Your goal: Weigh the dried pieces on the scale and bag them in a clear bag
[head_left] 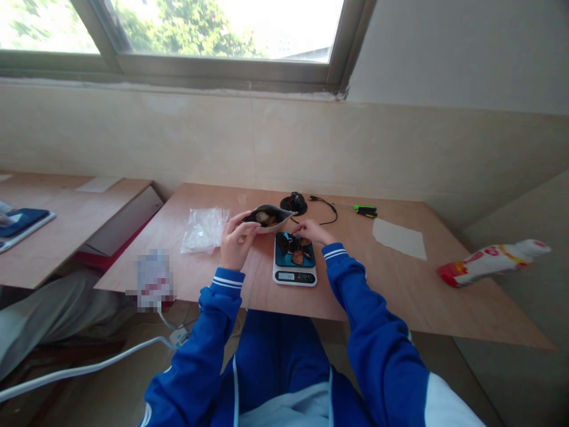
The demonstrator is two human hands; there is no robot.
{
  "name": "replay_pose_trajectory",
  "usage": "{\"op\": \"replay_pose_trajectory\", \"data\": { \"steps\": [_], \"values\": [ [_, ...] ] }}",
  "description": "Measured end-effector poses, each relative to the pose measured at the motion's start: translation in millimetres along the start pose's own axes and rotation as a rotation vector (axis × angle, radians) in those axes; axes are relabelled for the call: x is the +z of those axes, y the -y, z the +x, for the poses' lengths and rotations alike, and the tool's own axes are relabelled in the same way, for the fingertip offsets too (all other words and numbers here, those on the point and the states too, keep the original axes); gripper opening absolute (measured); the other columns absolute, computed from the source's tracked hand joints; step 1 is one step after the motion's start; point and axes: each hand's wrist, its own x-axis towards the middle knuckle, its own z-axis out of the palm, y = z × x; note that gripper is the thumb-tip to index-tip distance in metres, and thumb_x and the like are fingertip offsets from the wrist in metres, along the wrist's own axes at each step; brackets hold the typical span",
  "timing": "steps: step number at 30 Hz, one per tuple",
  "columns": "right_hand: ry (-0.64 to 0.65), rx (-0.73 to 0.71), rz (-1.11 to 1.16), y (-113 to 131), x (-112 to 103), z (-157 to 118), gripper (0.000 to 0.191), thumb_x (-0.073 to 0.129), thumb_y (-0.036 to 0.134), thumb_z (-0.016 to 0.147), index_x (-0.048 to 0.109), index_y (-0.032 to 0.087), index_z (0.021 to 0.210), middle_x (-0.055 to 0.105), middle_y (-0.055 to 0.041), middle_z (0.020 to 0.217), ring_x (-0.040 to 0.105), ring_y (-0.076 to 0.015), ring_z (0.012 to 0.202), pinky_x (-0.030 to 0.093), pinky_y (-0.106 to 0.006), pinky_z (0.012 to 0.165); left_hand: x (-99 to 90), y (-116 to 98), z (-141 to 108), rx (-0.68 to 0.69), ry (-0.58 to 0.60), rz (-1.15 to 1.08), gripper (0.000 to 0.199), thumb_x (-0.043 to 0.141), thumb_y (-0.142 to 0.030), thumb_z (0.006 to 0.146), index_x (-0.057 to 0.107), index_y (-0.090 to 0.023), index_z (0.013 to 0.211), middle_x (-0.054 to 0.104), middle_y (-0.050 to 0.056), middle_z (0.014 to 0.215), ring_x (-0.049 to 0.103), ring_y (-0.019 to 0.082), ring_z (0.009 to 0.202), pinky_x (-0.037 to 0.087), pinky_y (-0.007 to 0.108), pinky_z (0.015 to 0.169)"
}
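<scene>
My left hand (237,237) grips the left side of an open pouch (269,219), tilted so its mouth faces me; pale and brown pieces show inside. Just right of the pouch, my right hand (311,231) is over the back edge of a small kitchen scale (294,277), its fingers pinched together near the dark pieces; what they hold, if anything, is too small to name. On the scale's blue top lie several dark and brown dried slices (297,257). The scale's display is lit, its digits too small to read surely.
Clear plastic bags (204,230) lie left of my left hand. Behind the scale are a black round object (294,203) and a cable (326,204). Screwdrivers (365,210), paper (399,238) and a red-white bottle (489,263) are to the right. A person's leg (62,311) shows at left.
</scene>
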Motion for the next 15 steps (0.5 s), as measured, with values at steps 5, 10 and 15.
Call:
{"op": "replay_pose_trajectory", "data": {
  "steps": [5, 10, 15],
  "values": [
    [-0.026, -0.033, 0.002, 3, -13, -3, 0.016, 0.067, 0.017, 0.074, 0.075, 0.014, 0.087, 0.073, -0.0068, 0.079, 0.067, -0.0201, 0.076, 0.052, -0.029, 0.073, 0.8, 0, 1, 0.015, -0.019, -0.011, 0.014, 0.059, -0.032, 0.086, 0.069, -0.023, 0.089, 0.062, 0.004, 0.118, 0.058, 0.019, 0.109, 0.046, 0.039, 0.098],
    [-0.334, -0.266, 0.241, 39, -46, -29, 0.015, 0.059, 0.024, 0.081, 0.069, 0.014, 0.086, 0.070, -0.0065, 0.087, 0.064, -0.0160, 0.077, 0.051, -0.029, 0.074, 1.8, 2, -3, 0.023, 0.002, -0.016, 0.013, 0.058, -0.032, 0.086, 0.069, -0.024, 0.088, 0.062, 0.004, 0.119, 0.059, 0.019, 0.109, 0.047, 0.038, 0.097],
    [-0.305, -0.576, 0.558, 113, -69, -58, 0.020, 0.047, 0.029, 0.090, 0.064, 0.018, 0.094, 0.067, -0.0009, 0.085, 0.063, -0.0115, 0.075, 0.052, -0.026, 0.074, 1.9, 4, -15, 0.029, 0.019, -0.010, 0.013, 0.058, -0.030, 0.086, 0.070, -0.024, 0.086, 0.062, 0.003, 0.119, 0.058, 0.019, 0.110, 0.045, 0.037, 0.098]
  ]
}}
